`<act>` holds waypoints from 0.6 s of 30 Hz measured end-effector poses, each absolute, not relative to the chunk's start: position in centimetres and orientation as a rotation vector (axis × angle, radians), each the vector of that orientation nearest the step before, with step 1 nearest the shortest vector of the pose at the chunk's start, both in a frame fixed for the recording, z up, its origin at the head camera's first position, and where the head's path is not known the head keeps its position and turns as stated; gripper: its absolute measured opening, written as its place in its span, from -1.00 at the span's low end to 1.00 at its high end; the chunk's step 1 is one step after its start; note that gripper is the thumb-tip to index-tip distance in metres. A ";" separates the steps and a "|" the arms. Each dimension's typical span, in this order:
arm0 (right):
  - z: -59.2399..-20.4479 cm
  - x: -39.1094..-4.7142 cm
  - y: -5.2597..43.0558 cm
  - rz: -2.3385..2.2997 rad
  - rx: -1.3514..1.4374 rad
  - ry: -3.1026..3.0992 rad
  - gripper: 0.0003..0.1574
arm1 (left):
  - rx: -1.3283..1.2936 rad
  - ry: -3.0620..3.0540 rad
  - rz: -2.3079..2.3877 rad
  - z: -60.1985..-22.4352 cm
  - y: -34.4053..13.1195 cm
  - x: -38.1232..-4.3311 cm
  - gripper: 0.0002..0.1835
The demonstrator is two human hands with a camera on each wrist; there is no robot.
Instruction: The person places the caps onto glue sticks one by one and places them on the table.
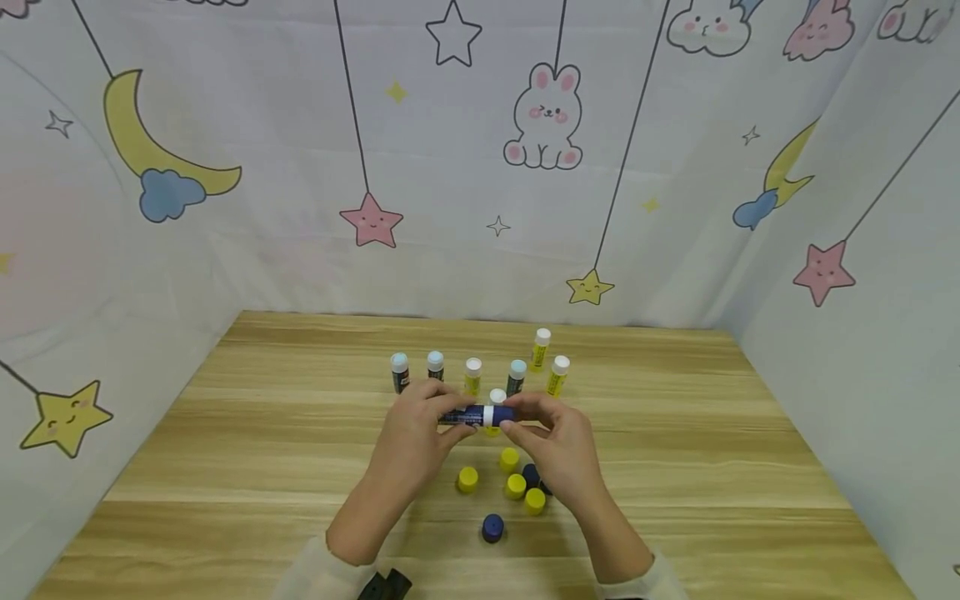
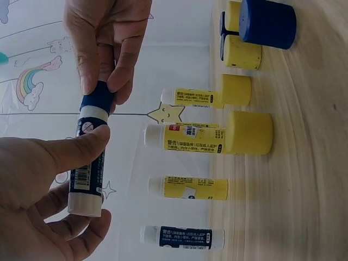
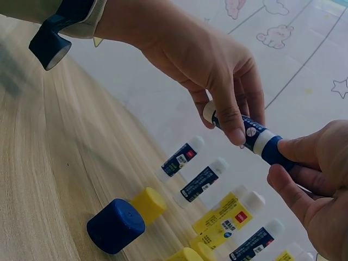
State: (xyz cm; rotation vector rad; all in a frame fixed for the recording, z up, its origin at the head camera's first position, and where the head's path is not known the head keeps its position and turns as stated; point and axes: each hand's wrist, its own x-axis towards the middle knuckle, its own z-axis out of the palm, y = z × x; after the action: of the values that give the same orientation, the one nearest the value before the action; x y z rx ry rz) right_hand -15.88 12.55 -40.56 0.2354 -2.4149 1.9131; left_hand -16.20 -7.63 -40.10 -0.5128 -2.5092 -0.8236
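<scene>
Held level above the table is a navy glue stick (image 1: 465, 415) with a white band. My left hand (image 1: 416, 433) grips its labelled body between thumb and fingers. My right hand (image 1: 562, 446) pinches the blue cap (image 2: 98, 97) at its other end. In the left wrist view the cap sits against the white collar (image 2: 93, 112). Behind the hands stand several capless glue sticks with pale tops, among them a yellow one (image 1: 557, 377) and a navy one (image 1: 400, 373). One yellow stick (image 1: 497, 397) is partly hidden behind the held one.
Loose caps stand on the wooden table (image 1: 262, 467) nearer the person: several yellow ones, such as the yellow cap (image 1: 467, 480), and a blue cap (image 1: 492, 528) in front. Darker caps (image 1: 531, 476) are partly covered by the right hand. A patterned curtain (image 1: 300, 275) borders the table.
</scene>
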 end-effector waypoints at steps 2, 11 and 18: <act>-40.6 -15.8 12.5 1.906 0.236 -2.415 -0.76 | -0.492 -2.512 -0.815 -40.1 -7.6 -16.2 -0.65; -40.3 -15.5 12.5 1.926 0.216 -2.397 -0.76 | -0.532 -2.494 -0.744 -40.0 -7.6 -16.2 -0.67; -40.4 -15.5 12.5 1.926 0.221 -2.387 -0.75 | -0.609 -2.459 -0.711 -40.0 -7.6 -16.3 -0.66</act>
State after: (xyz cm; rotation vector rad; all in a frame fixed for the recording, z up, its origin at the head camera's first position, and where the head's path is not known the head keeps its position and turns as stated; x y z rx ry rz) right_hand -15.48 12.50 -40.38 0.2205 -2.3871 1.9257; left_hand -16.31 -7.60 -39.95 -0.6094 -2.4585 -0.7110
